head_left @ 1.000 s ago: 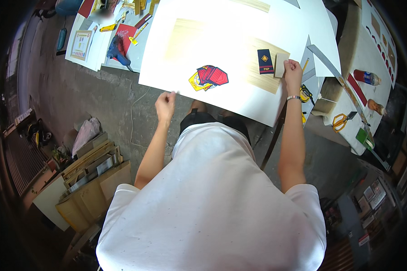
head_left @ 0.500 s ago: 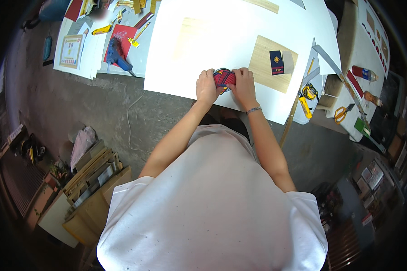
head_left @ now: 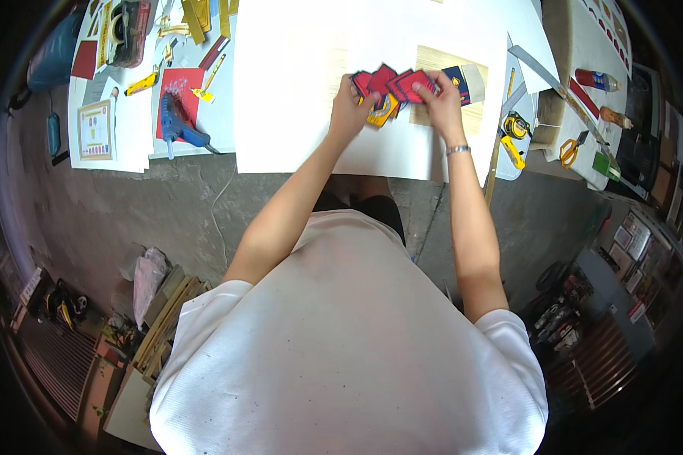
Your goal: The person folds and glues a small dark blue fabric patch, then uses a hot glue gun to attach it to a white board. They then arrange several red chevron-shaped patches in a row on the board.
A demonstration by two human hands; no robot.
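Note:
Above the big white board [head_left: 281, 106], I hold a loose fan of red, dark-edged fabric patches [head_left: 411, 87] between both hands. A yellow patch [head_left: 382, 114] hangs below the red ones. My left hand [head_left: 349, 112] is closed on the left part of the bunch. My right hand [head_left: 443, 105] pinches the right part, thumb on top. Past my right fingers, a navy patch [head_left: 455, 77] with a clear flap lies on a light wood-grain sheet [head_left: 472, 120], partly covered by that hand. How the patches overlap inside my grip is hidden.
At left, a blue glue gun [head_left: 184, 132] rests by a red sheet [head_left: 179, 82], with a yellow utility knife [head_left: 142, 84] beyond. To the right are a tape measure [head_left: 516, 125], a yellow cutter [head_left: 513, 153], orange scissors [head_left: 571, 151] and a long metal ruler [head_left: 540, 67].
The patches, gathered in a compact bundle before, are now spread apart in a fan. Both hands have moved up, and my right hand has shifted right, closer to the navy patch.

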